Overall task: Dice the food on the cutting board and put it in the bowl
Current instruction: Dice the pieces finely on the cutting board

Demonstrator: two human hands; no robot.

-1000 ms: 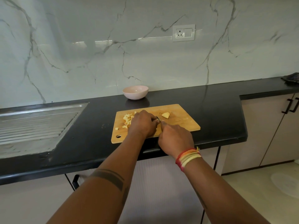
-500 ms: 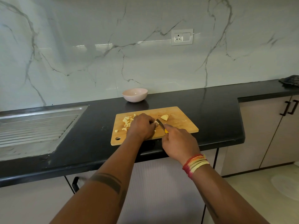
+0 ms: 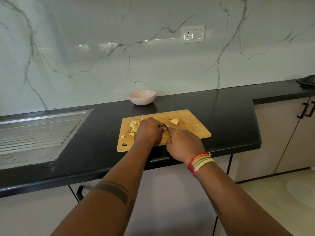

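The black counter (image 3: 213, 113) is stretching wide under a marble wall, with the steel draining board (image 3: 34, 133) sitting off to the left and bare dark surface lying open to the right of the board. The wooden cutting board (image 3: 192, 128) is lying close to the counter's front edge, its near-left corner almost at the lip. The pink bowl (image 3: 142, 97) is standing just behind the board, near the wall, apart from it. The left hand (image 3: 149, 130) is curling down over a piece of food mid-board, though what its grip is pinching is hidden under the knuckles. The right hand (image 3: 184, 145) is wrapping its grip around the knife (image 3: 165, 125), blade angling toward the left fingers. Diced pieces (image 3: 134, 125) are piling just left of that hand, and one uncut chunk (image 3: 174, 121) is waiting to the right of the blade.
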